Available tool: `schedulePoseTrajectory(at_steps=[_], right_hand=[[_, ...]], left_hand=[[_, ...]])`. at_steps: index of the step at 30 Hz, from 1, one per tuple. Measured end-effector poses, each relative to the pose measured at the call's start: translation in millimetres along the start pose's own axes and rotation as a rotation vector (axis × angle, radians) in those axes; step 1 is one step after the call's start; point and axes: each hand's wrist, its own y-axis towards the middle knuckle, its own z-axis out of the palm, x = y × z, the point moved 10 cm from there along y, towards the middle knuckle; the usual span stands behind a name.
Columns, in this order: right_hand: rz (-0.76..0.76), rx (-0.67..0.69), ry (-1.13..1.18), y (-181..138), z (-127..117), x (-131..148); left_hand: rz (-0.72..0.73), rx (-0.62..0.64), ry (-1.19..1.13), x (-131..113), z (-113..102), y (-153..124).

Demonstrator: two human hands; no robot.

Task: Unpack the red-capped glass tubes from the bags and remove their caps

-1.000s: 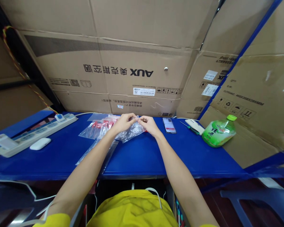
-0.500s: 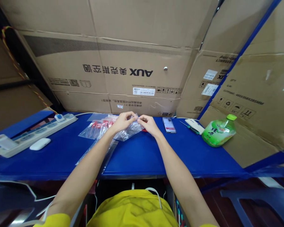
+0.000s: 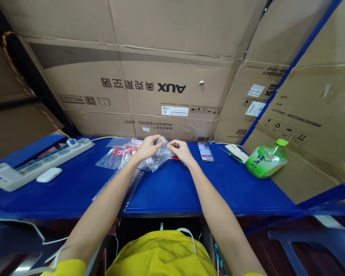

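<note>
Both the left hand and right hand pinch a small crinkled clear plastic bag in closed fingers above the blue counter.

Head cam, looks fwd/down, close over blue bench.

The gap between the left hand and the right hand is narrowed slightly. The clear plastic bag pinched between them is bunched more tightly at the fingertips than a second ago.
</note>
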Motion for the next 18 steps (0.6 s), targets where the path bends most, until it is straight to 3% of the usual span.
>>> schedulePoseTrajectory(at_steps=[6,11,18], right_hand=[[-0.036,-0.012,-0.035,0,-1,4],[-0.021,-0.036,-0.02,1,-1,2],[0.011,-0.056,-0.017,0,-4,-1]], left_hand=[[-0.01,0.086,-0.014,0,9,-2],[0.031,0.037,-0.02,-6,4,-1],[-0.019,-0.048,-0.085,-4,-6,-3]])
